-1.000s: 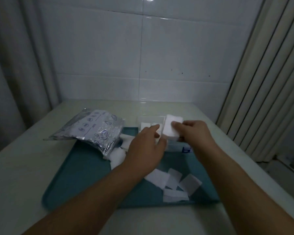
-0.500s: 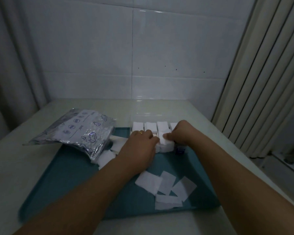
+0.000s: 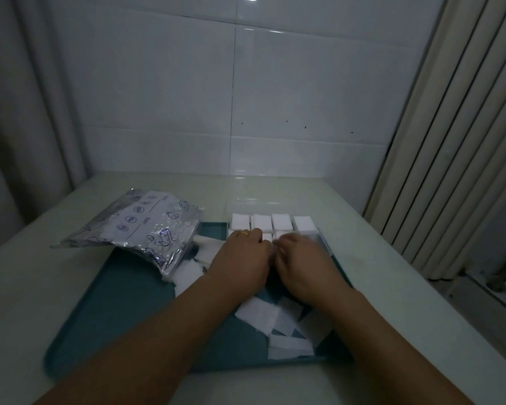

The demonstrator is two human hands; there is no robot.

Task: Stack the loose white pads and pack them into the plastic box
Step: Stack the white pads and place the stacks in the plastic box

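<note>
Head view, hands (image 3: 270,258) over box (image 3: 275,204) (labels unreadable)

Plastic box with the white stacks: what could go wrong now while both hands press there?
1. The plastic box looks almost full; pressing could tip a neighbouring stack.
2. The forearms hang over the loose pads on the tray; pulling back may scatter them.

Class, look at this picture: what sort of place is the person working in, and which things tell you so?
Probably a plain indoor packing spot, perhaps at home: a white tiled wall, a pale table bearing a teal tray, and curtains alongside.
</note>
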